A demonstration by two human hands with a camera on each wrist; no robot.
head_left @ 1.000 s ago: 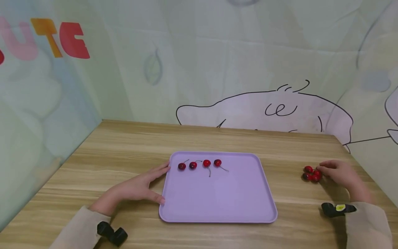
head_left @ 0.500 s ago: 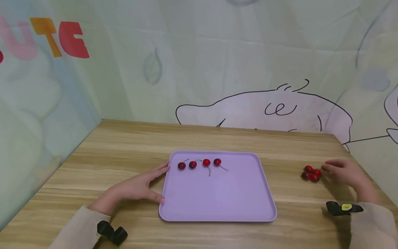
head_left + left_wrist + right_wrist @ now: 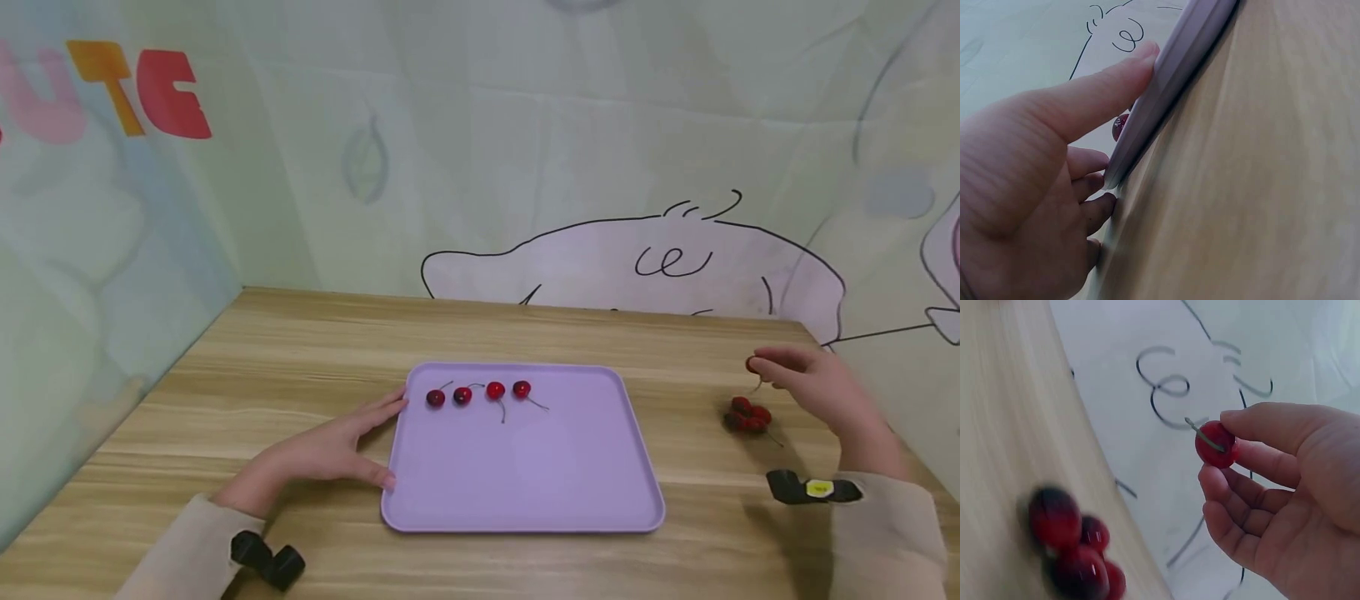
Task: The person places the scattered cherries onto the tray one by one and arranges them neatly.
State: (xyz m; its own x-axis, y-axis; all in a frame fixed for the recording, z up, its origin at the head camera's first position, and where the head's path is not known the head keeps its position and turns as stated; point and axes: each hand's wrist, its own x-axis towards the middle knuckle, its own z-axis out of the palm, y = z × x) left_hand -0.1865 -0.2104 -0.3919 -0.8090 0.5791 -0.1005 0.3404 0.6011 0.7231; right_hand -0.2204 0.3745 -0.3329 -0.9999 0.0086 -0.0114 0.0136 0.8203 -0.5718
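Above a small pile of cherries [image 3: 746, 417] on the right side of the table, my right hand [image 3: 825, 392] pinches one red cherry [image 3: 1210, 440] between thumb and fingers. That cherry's thin green stem shows in the right wrist view. My left hand [image 3: 330, 446] rests at the left edge of a lavender tray [image 3: 525, 483], thumb on the rim and fingers spread along its side. Near the tray's far edge several cherries [image 3: 495, 390] with stems lie in a row. From the left wrist, the thumb [image 3: 1116, 87] lies against the raised rim and one cherry [image 3: 1120, 127] peeks out behind it.
The wood-grain table [image 3: 315, 342] stretches out beyond and to both sides of the tray. A printed cloth backdrop [image 3: 480, 150] with a line drawing hangs along its back and left edges. Dark wrist devices [image 3: 813, 489] sit on both sleeves.
My right hand drew back slightly from the pile, then rose over it with one cherry between its fingers. The left hand, tray and row of cherries stay in place.
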